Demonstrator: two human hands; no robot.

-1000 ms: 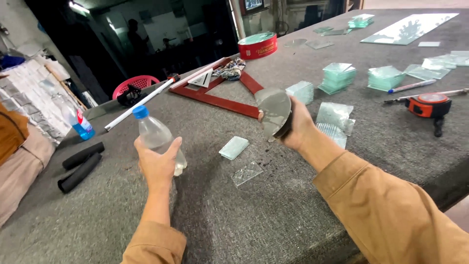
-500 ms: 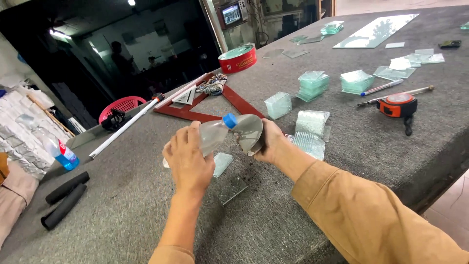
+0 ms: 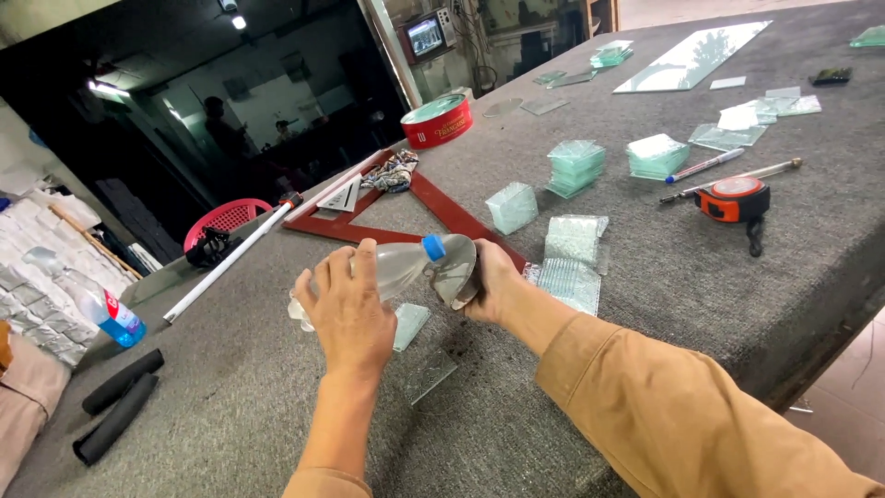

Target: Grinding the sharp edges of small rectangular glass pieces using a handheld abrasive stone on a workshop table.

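The left hand [image 3: 352, 312] wraps one clear plastic bottle [image 3: 392, 270], tipped so its blue cap [image 3: 434, 247] points at 3 o'clock toward the round glass disc [image 3: 454, 269], which the right hand [image 3: 493, 281] pinches upright by its edge. Below, two flat glass pieces [image 3: 409, 325] lie on the grey table [image 3: 645, 277]; at 2 o'clock sits one orange tape measure [image 3: 735, 200].

I have a single head-worn view, looking down and forward from close above my left hand [image 3: 355, 314] and right hand [image 3: 493, 281], across the grey worktop [image 3: 645, 295] toward the dark doorway at its far edge.
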